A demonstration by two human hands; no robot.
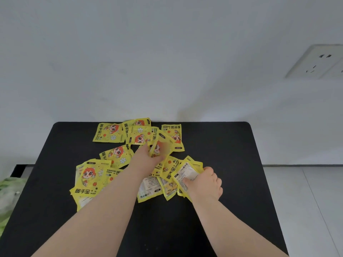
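Note:
Several yellow hand-warmer packets with a red-haired cartoon figure lie scattered over a black table (222, 145). My left hand (146, 156) reaches to the middle of the pile and grips a blurred yellow packet (160, 148), lifted a little off the others. My right hand (206, 182) holds a stack of packets (185, 175) with their white printed backs facing up, thumb on top. More packets lie flat at the back (109, 132) and at the front left (89, 179).
A white wall rises right behind the table, with a wall socket (315, 62) at the upper right. A green and white bag (9, 197) sits off the table's left edge. Light floor tiles (306, 201) show to the right.

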